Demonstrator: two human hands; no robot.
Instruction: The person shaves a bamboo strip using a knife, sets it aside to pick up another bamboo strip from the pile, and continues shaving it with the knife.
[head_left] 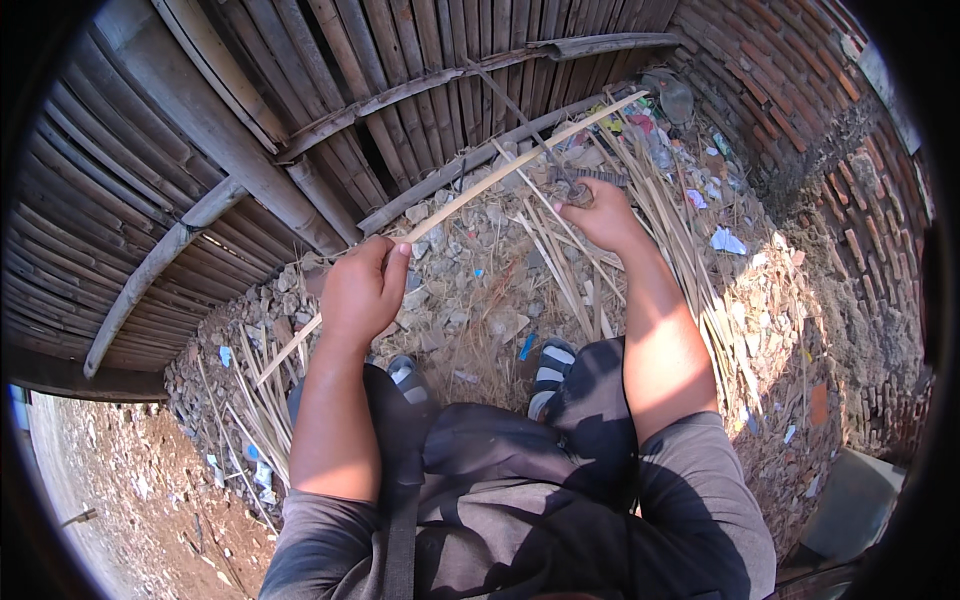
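Bamboo strip: pale split bamboo strip (500,178), long and thin, running from low on my left up to the far right, across the rubble.
Left hand: my left hand (363,290) is closed around the strip near its lower third, thumb on top, fingers wrapped under.
Right hand: my right hand (598,212) is closed on the wooden handle of a knife (545,150), right beside the strip; the dark blade runs up and away from me and crosses the strip.
Axis: the strip's long axis lies diagonally, passing between both hands; the right hand sits nearer its far half, the left nearer its near end.
Edges: a bamboo fence (300,110) stands close behind the strip on the left, a brick wall (800,90) on the right.
Room: loose bamboo slivers (570,260) and stones lie under my hands; my sandalled feet (550,365) are just below, so open room is mostly along the strip itself.
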